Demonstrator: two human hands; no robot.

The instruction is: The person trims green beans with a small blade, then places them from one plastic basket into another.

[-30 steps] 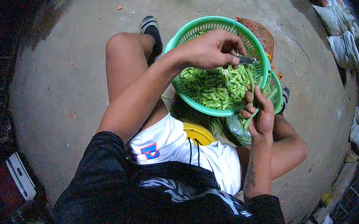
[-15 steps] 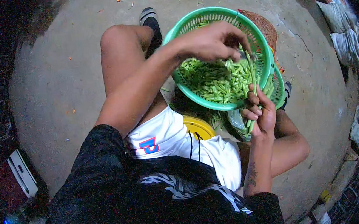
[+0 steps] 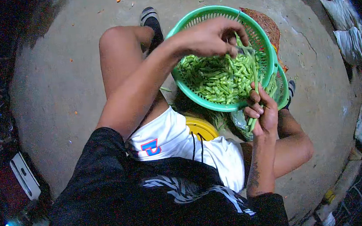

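Shirt: a black shirt (image 3: 164, 210) with a grey pattern was worn by the seated person.
Shorts: white shorts (image 3: 163, 136) marked in blue and red were worn below it.
Yellow container: a round yellow container (image 3: 203, 127) was partly hidden by the shorts.
Right grip: long green beans (image 3: 254, 76) were clamped in the bent fingers of the right hand (image 3: 264, 110), their upper ends raised over the near right side of the large colander.
Plastic bag: a clear bag (image 3: 238, 119) was seen just beside that hand.
Left grip: a small knife (image 3: 245, 51) was clamped in the left hand (image 3: 215, 38), above the colander; its blade was blurred at the beans' upper ends, and contact cannot be told.
Large colander: cut green pieces (image 3: 220, 86) were held in the green colander (image 3: 252, 28).
Smaller colander: a second green colander (image 3: 285, 87) was partly covered by the first.
Mesh sack: a reddish-brown sack (image 3: 270, 27) was partly hidden behind the large colander.
Floor: bare concrete (image 3: 66, 80) was dotted with orange scraps.
Far right: white sacks (image 3: 351, 46) were piled.
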